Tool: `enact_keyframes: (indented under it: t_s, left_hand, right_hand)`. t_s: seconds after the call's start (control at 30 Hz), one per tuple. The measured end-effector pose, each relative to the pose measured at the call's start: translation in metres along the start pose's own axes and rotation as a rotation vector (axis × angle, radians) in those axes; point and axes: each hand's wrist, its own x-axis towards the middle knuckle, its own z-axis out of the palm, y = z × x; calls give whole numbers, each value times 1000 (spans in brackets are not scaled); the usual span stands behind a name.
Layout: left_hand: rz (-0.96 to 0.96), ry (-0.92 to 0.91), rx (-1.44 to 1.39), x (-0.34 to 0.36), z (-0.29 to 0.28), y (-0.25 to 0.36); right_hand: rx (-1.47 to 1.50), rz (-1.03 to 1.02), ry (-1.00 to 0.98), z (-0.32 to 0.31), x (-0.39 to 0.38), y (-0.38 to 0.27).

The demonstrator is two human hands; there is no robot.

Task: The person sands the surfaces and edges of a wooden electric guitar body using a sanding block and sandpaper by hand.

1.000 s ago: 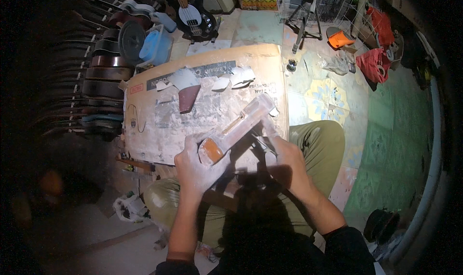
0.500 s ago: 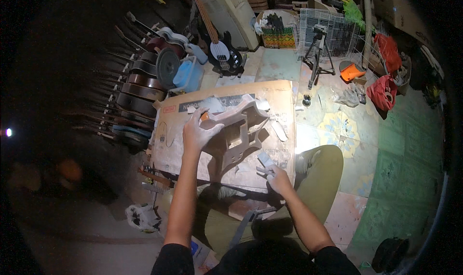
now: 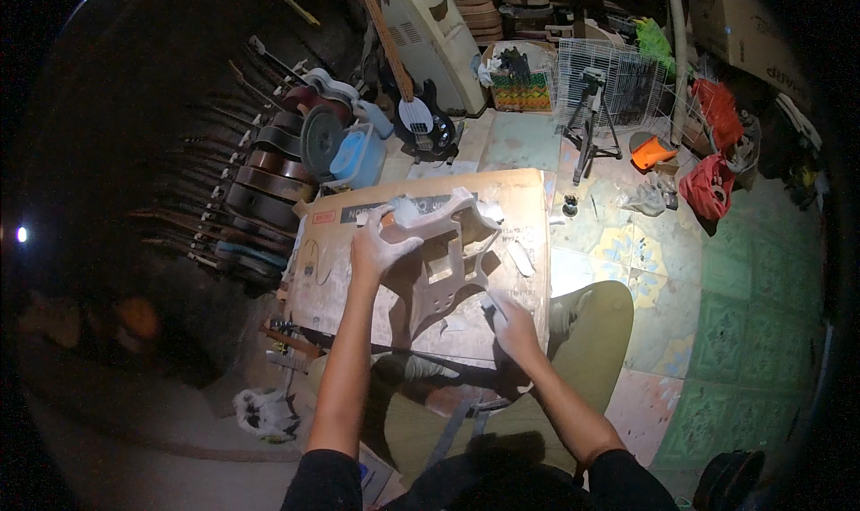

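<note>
An unpainted guitar body [image 3: 460, 285] with routed cavities is propped at a tilt on a flattened cardboard box [image 3: 336, 274] in front of me. My left hand [image 3: 376, 247] is closed on its upper left edge, thumb across the near side. Something small and orange [image 3: 389, 218] shows by those fingers. Pale dust coats both hands. My right hand [image 3: 516, 328] is closed on a small grey piece of sandpaper [image 3: 487, 303], close to the body's lower right edge. Whether the sandpaper touches the wood I cannot tell.
Several guitars [image 3: 260, 188] stand in a row at left. Behind the cardboard are a black bass guitar [image 3: 430, 126], a blue tub [image 3: 354, 157], a small tripod [image 3: 591, 117] and a wire cage [image 3: 627, 72]. Red bags [image 3: 708, 188] lie at right.
My right hand has moved slightly up and left with the sandpaper, nearer the guitar body's edge. My left hand keeps its hold. The whole view has shifted a little.
</note>
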Motion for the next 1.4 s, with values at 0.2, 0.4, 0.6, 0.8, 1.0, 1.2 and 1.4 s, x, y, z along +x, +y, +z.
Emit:
enact_keyframes:
  t_s: [0.2,0.4,0.6,0.8,1.0,1.2,1.4]
  left_hand:
    - [-7,-16,-45,-9,-8,-4]
    - [-27,-1,-82,-8,-13,14]
    - [39,54,-52,-9,-13,-2]
    - [-113,-9,-15,-10,-9,14]
    - [-59,52,-1,-20,-14,16]
    - [-222,-70,28,-22,-16,22]
    - [7,-88,2,-24,-25,19]
  right_hand:
    - [-252,-336,117,1,132,-72]
    - [-449,-115,80,44,133,-98]
    - [256,-266,87,30,154,-98]
    - [-160,-69,40,65,119,-115]
    - [327,-143,24,81,125,-129]
    - [-19,21,50,86,101,-156]
    - [-237,-107,18,85,106,-126]
